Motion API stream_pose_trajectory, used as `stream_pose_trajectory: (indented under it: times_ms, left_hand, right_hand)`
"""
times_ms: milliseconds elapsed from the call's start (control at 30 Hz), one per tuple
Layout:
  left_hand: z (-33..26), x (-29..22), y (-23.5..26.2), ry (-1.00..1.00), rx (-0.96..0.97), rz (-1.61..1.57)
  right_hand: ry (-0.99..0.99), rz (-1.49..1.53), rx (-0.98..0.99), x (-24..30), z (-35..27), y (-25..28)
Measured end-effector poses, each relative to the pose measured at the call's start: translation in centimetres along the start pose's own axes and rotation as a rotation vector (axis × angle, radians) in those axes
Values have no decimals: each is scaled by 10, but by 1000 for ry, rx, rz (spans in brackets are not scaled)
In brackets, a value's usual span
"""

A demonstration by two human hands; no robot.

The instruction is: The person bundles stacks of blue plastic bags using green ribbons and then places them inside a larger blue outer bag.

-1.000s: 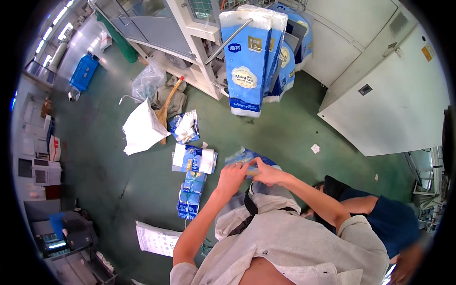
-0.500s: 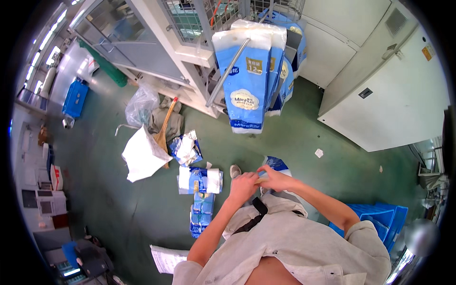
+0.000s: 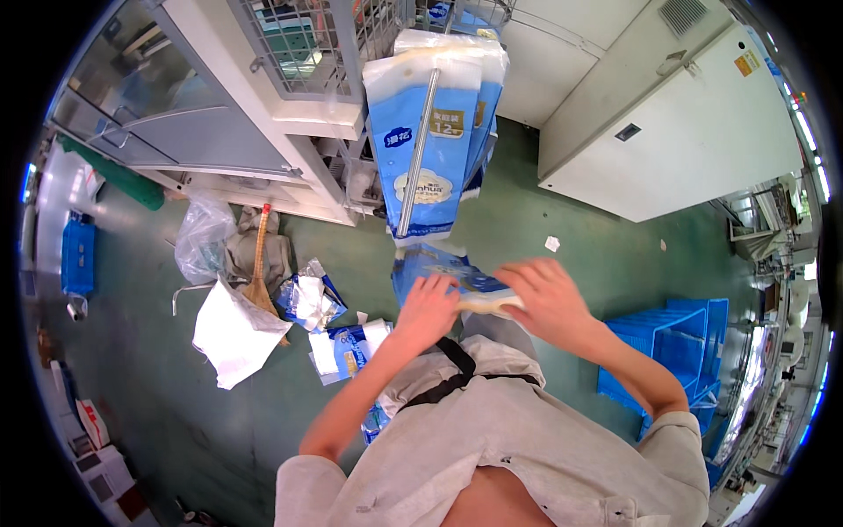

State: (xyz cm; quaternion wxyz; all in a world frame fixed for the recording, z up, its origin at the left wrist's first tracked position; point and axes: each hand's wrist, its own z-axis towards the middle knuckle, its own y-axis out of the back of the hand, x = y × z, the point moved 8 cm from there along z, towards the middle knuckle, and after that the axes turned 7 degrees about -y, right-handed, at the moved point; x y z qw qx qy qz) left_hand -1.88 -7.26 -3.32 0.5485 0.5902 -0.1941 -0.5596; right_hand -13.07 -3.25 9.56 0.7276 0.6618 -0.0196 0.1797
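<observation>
Between my two hands is a stack of blue-and-white plastic packaging bags, held by its pale edge in front of my waist. My left hand grips the left end of that edge, fingers bent over it. At the other end my right hand, slightly blurred, has its fingers curled on the stack, thumb below. Just beyond hang more blue-and-white packaging bags on a metal rod. The far end of the held stack lies close to their lower ends; I cannot tell whether they touch.
Left on the green floor lie a white sack, a broom, a clear plastic bag and loose packaging. Blue crates stand at my right. A white cabinet is ahead right, a wire-mesh frame ahead left.
My view has shifted and the hanging bags are nearer. My hands have moved forward and apart, and the held stack now stretches out ahead of them.
</observation>
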Motion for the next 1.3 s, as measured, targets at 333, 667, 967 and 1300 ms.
stream_pose_trajectory:
  times_ms: [333, 667, 967, 1300]
  left_hand:
    - [-14, 34, 66, -10, 6, 54]
    - [-4, 36, 164, -61, 60, 111]
    - [4, 71, 187, -101, -99, 44]
    - [29, 73, 169, -237, -131, 69]
  right_hand:
    - [-360, 414, 247, 13, 34, -116]
    - [-553, 1077, 469, 30, 77, -60]
    - [-705, 1064, 479, 19, 92, -46]
    - [-715, 1054, 419, -3, 87, -46]
